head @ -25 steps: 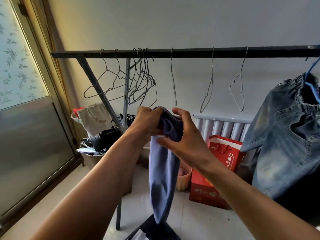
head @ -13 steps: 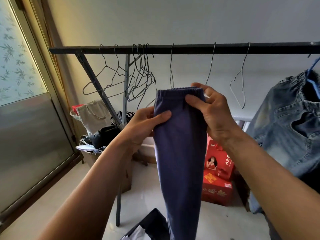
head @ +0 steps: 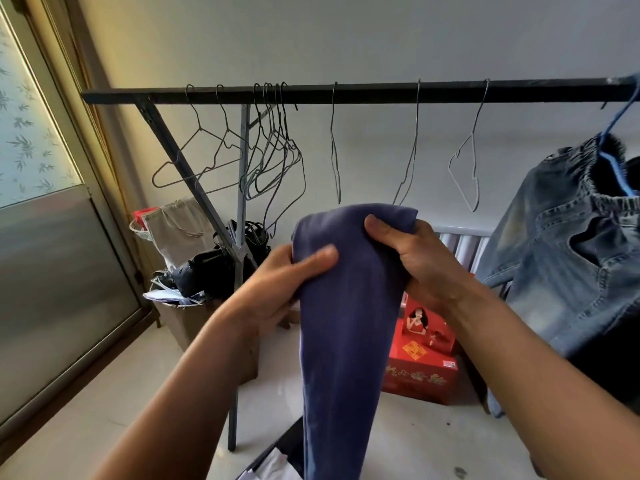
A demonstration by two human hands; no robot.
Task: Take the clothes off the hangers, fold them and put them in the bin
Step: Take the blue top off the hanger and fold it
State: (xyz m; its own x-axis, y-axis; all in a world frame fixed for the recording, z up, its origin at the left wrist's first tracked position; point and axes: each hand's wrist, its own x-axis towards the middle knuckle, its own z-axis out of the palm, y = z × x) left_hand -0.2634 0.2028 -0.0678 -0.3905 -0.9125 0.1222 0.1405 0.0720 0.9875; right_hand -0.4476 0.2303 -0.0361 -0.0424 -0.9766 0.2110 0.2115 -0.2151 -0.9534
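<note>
I see both grips closed on blue-purple garment (head: pixel 346 323), centre of frame. Left grip (head: pixel 287 282): thumb across front of cloth, fingers hidden behind, pinching left edge. Right grip (head: pixel 419 261): thumb on front near folded top, fingers hidden behind right edge. Garment doubled over at top, rest hanging straight down past bottom edge, in front of dark container corner (head: pixel 289 441), lower centre. Behind: black rail (head: pixel 381 93) across upper frame, bare wire hangers (head: pixel 273 161) on it. Jeans (head: pixel 581 271) on blue hanger (head: pixel 620 116), right edge. Red box (head: pixel 419 372) on floor, right of garment.
</note>
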